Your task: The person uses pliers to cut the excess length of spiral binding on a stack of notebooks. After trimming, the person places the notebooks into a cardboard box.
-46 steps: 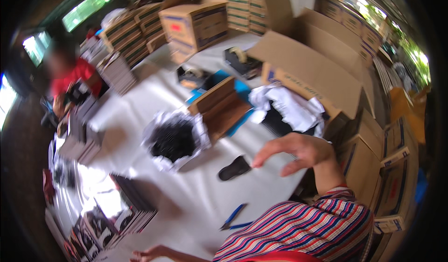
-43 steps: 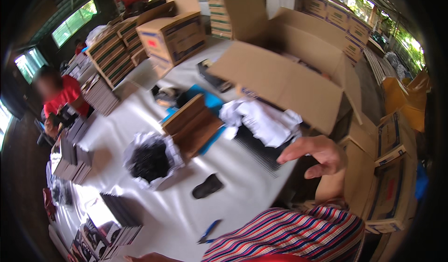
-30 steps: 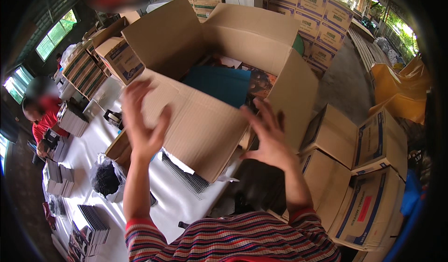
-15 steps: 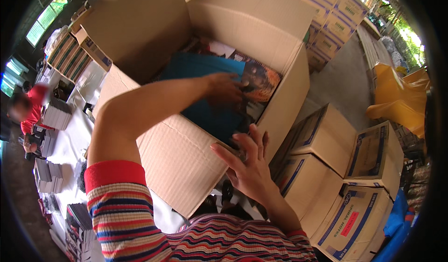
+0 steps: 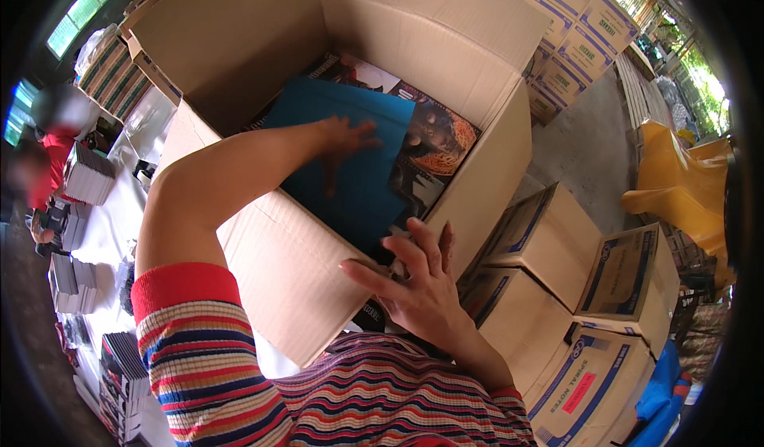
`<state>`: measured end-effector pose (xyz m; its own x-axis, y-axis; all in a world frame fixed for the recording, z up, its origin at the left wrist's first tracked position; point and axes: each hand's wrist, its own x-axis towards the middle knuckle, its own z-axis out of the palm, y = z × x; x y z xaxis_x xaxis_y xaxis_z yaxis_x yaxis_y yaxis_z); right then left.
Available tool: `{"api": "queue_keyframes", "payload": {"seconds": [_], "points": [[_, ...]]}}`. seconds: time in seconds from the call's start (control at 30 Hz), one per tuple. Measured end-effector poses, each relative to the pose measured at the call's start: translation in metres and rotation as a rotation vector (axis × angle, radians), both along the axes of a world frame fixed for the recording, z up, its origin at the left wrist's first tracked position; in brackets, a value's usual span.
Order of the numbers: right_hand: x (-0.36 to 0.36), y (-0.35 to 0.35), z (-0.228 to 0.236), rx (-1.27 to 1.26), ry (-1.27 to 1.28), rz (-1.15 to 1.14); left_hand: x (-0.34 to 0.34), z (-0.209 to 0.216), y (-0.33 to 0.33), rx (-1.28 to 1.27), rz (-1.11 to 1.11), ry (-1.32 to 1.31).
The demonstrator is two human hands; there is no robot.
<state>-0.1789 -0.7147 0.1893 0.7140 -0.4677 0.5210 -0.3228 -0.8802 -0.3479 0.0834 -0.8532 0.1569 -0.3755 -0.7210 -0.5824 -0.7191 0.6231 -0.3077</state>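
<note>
Left hand (image 5: 344,138): fingers spread, empty, over the blue sheet (image 5: 370,180) inside the cardboard box (image 5: 274,280), farther left than half a second ago. Right hand (image 5: 426,296): fingers parted at the box's near corner, grip unclear.

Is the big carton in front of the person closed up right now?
No, the big carton stands open with its flaps spread, and the left hand is over the blue sheet inside.

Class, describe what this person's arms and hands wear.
The left hand and right hand are gloveless. The short left sleeve has red, navy, white and tan stripes and a plain red cuff; the right sleeve, less visible, shows similar stripes and red edging.
</note>
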Motion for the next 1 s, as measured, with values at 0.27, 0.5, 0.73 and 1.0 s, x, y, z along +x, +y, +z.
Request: {"api": "queue_keyframes", "payload": {"seconds": [0.27, 0.5, 0.73, 1.0], "points": [[-0.026, -0.029, 0.022, 0.039, 0.081, 0.292, -0.017, 0.016, 0.01, -0.016, -0.315, 0.19], [-0.025, -0.082, 0.051, 0.016, 0.186, 0.7, 0.024, 0.033, -0.068, -0.908, 0.479, 0.775], [-0.019, -0.083, 0.033, -0.062, -0.005, 0.654, 0.157, 0.013, -0.051, 0.019, 1.444, 0.159], [-0.021, -0.077, 0.026, -0.098, -0.07, 0.608, 0.195, -0.035, -0.042, 0.656, 1.753, 0.561]]}}
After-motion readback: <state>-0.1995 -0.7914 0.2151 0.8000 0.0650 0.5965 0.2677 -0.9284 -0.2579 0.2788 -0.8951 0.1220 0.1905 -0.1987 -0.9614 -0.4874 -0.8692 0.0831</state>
